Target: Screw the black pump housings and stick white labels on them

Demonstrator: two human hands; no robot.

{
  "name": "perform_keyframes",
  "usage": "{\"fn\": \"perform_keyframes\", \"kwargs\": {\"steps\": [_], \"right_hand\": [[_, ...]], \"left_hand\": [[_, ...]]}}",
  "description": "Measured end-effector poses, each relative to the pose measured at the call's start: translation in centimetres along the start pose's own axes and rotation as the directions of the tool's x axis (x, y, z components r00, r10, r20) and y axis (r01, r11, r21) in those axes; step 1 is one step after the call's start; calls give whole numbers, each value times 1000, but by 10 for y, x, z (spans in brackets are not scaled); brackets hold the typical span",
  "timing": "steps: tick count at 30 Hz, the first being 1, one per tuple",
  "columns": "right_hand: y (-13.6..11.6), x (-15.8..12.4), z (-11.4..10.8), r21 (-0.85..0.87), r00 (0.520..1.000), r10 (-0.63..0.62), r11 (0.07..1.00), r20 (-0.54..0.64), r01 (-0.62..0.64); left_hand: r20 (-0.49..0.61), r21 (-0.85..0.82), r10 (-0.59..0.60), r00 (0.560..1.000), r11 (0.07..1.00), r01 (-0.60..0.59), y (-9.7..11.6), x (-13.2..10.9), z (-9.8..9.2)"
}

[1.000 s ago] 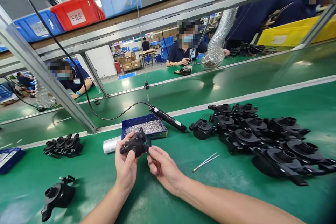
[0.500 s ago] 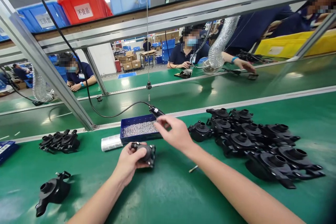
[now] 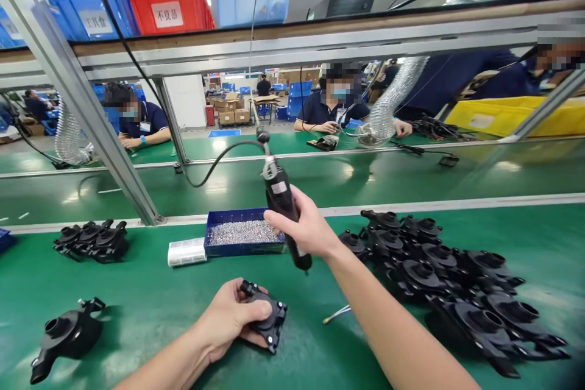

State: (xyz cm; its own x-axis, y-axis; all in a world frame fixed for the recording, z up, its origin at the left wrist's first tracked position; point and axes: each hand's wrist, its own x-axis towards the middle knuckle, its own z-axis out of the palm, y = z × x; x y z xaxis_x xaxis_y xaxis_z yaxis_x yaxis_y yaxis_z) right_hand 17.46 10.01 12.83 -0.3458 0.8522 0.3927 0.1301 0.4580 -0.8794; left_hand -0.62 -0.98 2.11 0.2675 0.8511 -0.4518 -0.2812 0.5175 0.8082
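My left hand [image 3: 237,314] is closed round a black plastic housing [image 3: 274,317], thumb on its top face; bright screw heads show at its corners. Above and to the right of it, my right hand [image 3: 304,225] grips a black electric screwdriver [image 3: 281,195] that hangs from a cord, its tip pointing down over the bench. Behind the hands stands a dark blue tray [image 3: 247,249] holding many small silver screws [image 3: 244,232]. A white roll of labels [image 3: 186,252] lies against the tray's left side.
Several black housings [image 3: 425,274] cluster at the right, a smaller group [image 3: 91,241] at the back left, and a single housing [image 3: 68,332] at the front left. A thin brush-like stick [image 3: 336,314] lies by my right forearm. A metal post [image 3: 95,97] rises at the left.
My right hand has taken hold of the electric screwdriver and drawn it nearer and lower. My left hand has moved nearer with the housing. A co-worker's outstretched hand has drawn back.
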Motion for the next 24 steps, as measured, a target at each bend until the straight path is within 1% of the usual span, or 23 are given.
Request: {"fn": "perform_keyframes", "kwargs": {"steps": [1,2,3,4,6,8,12,18,24], "right_hand": [[-9,-4,11,190,999,-38,981,6,36],[-17,-9,23,332,998,-64,942,4,60],[-22,-13,34,427,997,-82,901,-3,75],[-25,-17,43,479,996,-88,874,-21,88],[-29,-23,57,501,995,-85,859,-52,100],[-29,-27,63,509,993,-97,853,-67,118],[-28,-27,65,538,989,-123,830,-77,145],[-21,-26,69,492,995,-75,865,-63,96],[-26,-30,66,495,990,-94,859,-101,132]], "left_hand": [[5,3,1,1000,1000,-1,1,-1,1],[10,6,1,1000,1000,-1,1,-2,2],[14,11,0,1000,1000,-1,2,-2,2],[15,16,-1,1000,1000,0,2,-2,2],[17,27,-4,1000,1000,3,2,-1,2],[27,33,-7,1000,999,6,1,1,1],[51,15,-9,999,1000,8,1,3,1],[22,-1,-12,1000,1000,12,0,4,4],[27,2,-9,1000,1000,8,0,2,5]]}}
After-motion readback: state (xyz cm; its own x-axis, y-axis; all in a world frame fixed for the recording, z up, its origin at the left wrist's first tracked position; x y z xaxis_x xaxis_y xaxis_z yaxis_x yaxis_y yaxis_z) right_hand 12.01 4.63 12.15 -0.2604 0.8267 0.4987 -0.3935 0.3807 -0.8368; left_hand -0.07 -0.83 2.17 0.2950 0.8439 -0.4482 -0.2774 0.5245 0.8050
